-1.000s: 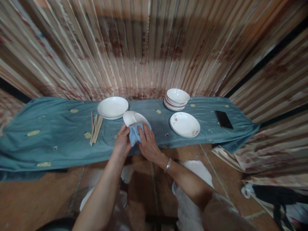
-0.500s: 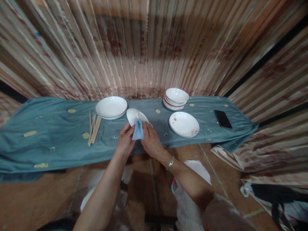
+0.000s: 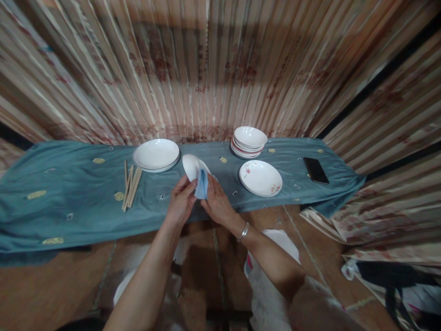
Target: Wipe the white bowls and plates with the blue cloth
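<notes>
A white bowl (image 3: 191, 166) is held tilted over the front of the table, between my two hands. My left hand (image 3: 182, 197) grips its near left rim, thumb on top. A light blue cloth (image 3: 201, 185) is pressed against the bowl by my right hand (image 3: 217, 200), whose fingers are closed around the cloth. Part of the bowl's right side is hidden behind the cloth and fingers. Two stacked white plates (image 3: 156, 154) lie behind and to the left of the bowl, with several wooden chopsticks (image 3: 132, 187) beside them.
A stack of bowls (image 3: 249, 140) stands at the back right of the teal-covered table (image 3: 86, 193). In front of it lie flower-patterned plates (image 3: 261, 178). A black phone (image 3: 316, 170) rests near the right end. Pleated curtains (image 3: 213, 69) hang close behind.
The cloth has shifted slightly and is folded narrower against the bowl, and the bowl is tipped a little more. The whole view has moved slightly to the right.
</notes>
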A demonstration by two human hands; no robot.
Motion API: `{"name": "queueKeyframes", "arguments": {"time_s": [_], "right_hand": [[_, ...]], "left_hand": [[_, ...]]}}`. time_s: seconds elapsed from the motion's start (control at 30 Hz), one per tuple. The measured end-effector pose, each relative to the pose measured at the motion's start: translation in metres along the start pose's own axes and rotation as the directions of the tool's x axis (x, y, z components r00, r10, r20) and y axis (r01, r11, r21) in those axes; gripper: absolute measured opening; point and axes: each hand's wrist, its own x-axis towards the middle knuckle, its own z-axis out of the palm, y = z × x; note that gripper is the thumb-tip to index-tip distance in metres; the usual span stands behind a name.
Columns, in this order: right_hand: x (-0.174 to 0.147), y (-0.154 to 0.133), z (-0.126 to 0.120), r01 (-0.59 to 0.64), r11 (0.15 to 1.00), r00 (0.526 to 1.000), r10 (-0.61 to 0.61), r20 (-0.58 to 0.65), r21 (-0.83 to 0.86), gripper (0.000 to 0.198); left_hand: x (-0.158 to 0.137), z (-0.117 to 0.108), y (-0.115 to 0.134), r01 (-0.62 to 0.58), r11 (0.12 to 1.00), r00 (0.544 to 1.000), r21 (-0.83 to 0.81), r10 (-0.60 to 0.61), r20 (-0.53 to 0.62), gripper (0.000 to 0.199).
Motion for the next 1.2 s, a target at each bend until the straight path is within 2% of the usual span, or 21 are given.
{"name": "queueKeyframes", "arguments": {"time_s": [0.27,0.5,0.67,0.83,0.97,1.2], "right_hand": [[0.003,0.005,-0.005,-0.011,1.0,0.998,0.012,-0.054,0.016,0.075],[-0.007,0.007,-0.011,0.053,0.989,0.998,-0.048,-0.041,0.138,0.073],[-0.007,0.005,-0.01,0.014,0.977,0.999,-0.005,-0.043,0.211,0.067],[0.003,0.006,-0.008,0.015,0.982,0.995,0.004,-0.098,0.189,0.071],[0.014,0.013,-0.007,0.01,0.985,0.995,0.007,-0.097,0.173,0.071],[0.028,0.028,0.002,-0.075,0.973,0.993,0.092,-0.072,0.218,0.065]], "left_hand": [[0.003,0.009,-0.002,-0.005,1.0,1.0,0.03,0.006,-0.016,0.027],[0.001,0.004,0.0,-0.001,0.999,0.998,0.05,-0.002,0.06,0.034],[-0.008,-0.001,0.005,0.039,0.993,0.996,0.114,-0.048,0.078,0.034],[-0.014,-0.001,0.006,0.062,0.987,0.992,0.151,-0.078,0.1,0.039],[-0.015,-0.003,0.006,0.072,0.987,0.991,0.146,-0.087,0.102,0.041],[-0.016,-0.004,0.007,0.058,0.987,0.993,0.15,-0.072,0.09,0.04]]}}
